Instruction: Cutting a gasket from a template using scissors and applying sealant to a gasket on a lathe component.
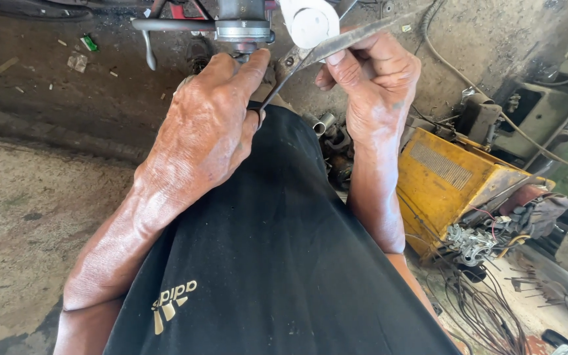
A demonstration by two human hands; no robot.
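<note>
1. Nearest the camera, the person's black shirt (277,263) fills the lower middle of the view, with both bare forearms rising from either side of it.
2. The left hand (205,131) is curled shut, its fingers (248,72) pressed up against the underside of a grey metal fitting (243,29); a thin dark handle passes under its knuckles, though how it is held there is partly hidden.
3. The right hand (376,85) is closed around a long flat metal tool (336,45), which looks like one arm of a pair of pliers or shears; its tip points toward the fitting.
4. Just above the tool sits a white round part (310,23), touching or very near the blade.
5. The step in hand appears to be gripping or levering a small piece at the base of the fitting. Going on from here would call for a steady squeeze from both hands while the tool tip stays seated on the piece.
6. To the right, a yellow metal box (448,184) stands on the floor, with a tangle of wires (481,302) beside it.
7. Farthest away, the dirty concrete floor (34,184) carries scattered scraps.
</note>
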